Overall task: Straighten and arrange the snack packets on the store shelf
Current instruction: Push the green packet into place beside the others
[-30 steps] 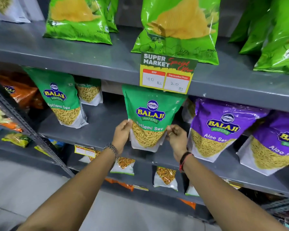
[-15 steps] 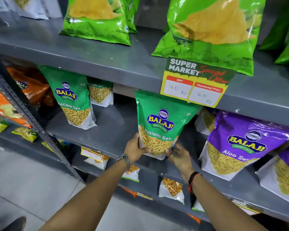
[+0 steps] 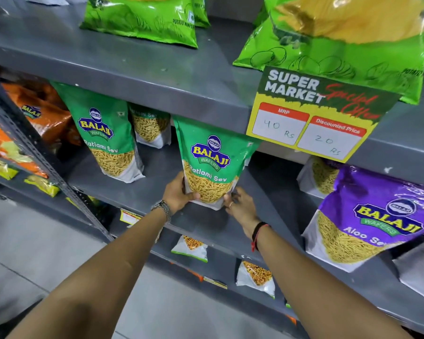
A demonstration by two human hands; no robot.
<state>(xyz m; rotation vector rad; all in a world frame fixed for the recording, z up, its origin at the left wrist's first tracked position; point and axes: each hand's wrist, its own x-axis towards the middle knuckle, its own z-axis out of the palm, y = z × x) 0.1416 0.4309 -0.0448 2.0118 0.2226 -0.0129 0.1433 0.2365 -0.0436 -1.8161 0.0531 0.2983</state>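
Note:
A green Ratlami Sev packet (image 3: 212, 157) stands upright on the grey middle shelf (image 3: 157, 167). My left hand (image 3: 178, 193) grips its lower left corner, thumb across the front. At the packet's lower right corner is my right hand (image 3: 240, 206), fingers curled against the edge. A second green Ratlami Sev packet (image 3: 103, 133) stands to the left, with a third one (image 3: 152, 126) behind it. At the right stands a purple Aloo Sev packet (image 3: 370, 216).
Bright green wafer bags (image 3: 145, 18) lie on the upper shelf (image 3: 137, 77), whose edge carries a yellow price tag (image 3: 311, 121). Orange packets (image 3: 42, 106) fill the neighbouring rack at left, behind a metal upright (image 3: 34, 152). Small packets (image 3: 255, 275) sit on the lower shelf.
The view has moved closer and to the left. Both hands slid down to the packet's bottom corners, and the packet now stands further in on the shelf.

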